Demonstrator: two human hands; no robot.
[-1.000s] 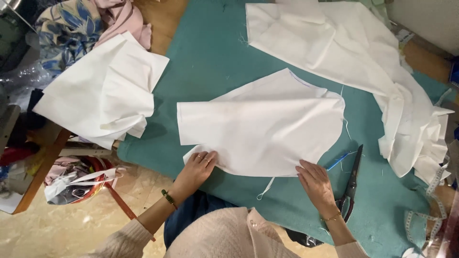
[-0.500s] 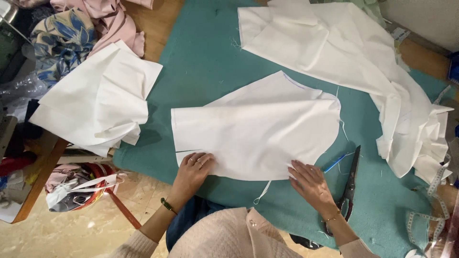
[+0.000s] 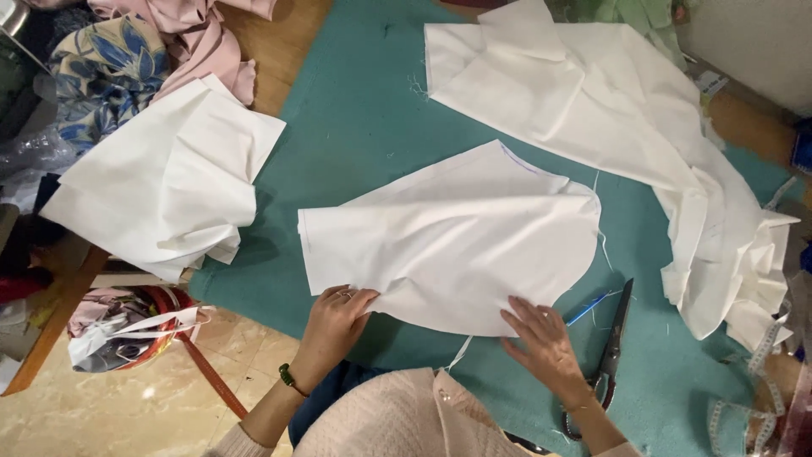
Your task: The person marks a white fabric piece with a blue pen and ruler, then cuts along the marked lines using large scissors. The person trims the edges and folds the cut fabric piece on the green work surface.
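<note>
A cut piece of white fabric [image 3: 457,237] with one curved end lies flat on the teal table cover [image 3: 355,118]. My left hand [image 3: 334,326] grips its near edge at the lower left, fingers curled on the cloth. My right hand [image 3: 541,338] rests flat on the near edge toward the right, fingers spread and pressing down. A thin white strip [image 3: 459,354] hangs from the fabric's edge between my hands.
Black scissors [image 3: 611,351] and a blue pen [image 3: 585,310] lie right of my right hand. A large white cloth [image 3: 609,110] spreads across the back right; another white pile [image 3: 169,178] hangs off the table's left edge. Coloured fabrics [image 3: 127,59] sit far left, a measuring tape [image 3: 744,398] at right.
Both hands have stayed on the fabric's near edge while the piece shifted slightly and flattened. The view has moved a little to the right.
</note>
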